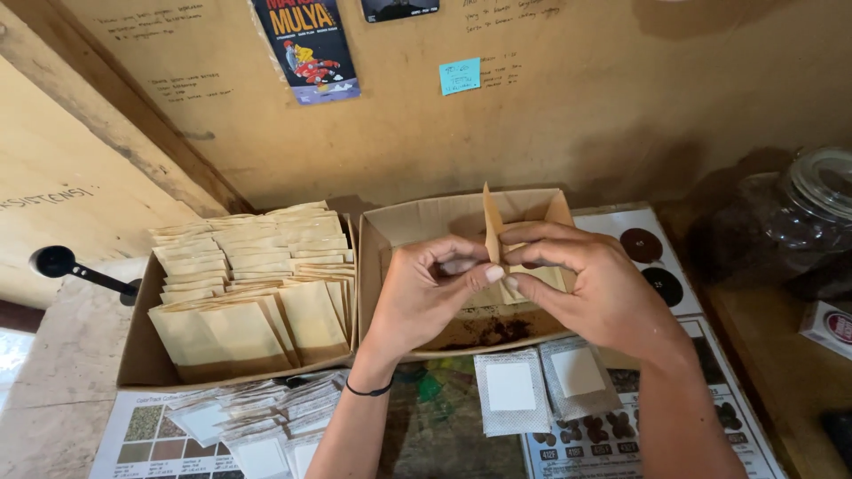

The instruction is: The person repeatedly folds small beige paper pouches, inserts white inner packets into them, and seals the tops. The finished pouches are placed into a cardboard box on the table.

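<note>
Left hand [426, 288]: I see its grip pinched on the kraft paper pouch [493, 232], frame centre.
Right hand [586, 284]: grip closed on the same pouch, over the open box [377, 232].
Progress: I judge it midway; left box [142, 355] full of pouches, white sachets [511, 388] loose on the counter.
Signs: poster [306, 44] top centre; blue note [460, 76].

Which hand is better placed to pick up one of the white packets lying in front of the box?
Probably the right hand. It sits almost directly above the two white packets, while the left hand is further to their left. Both hands are pinching the brown paper envelope, so one must let go first.
</note>
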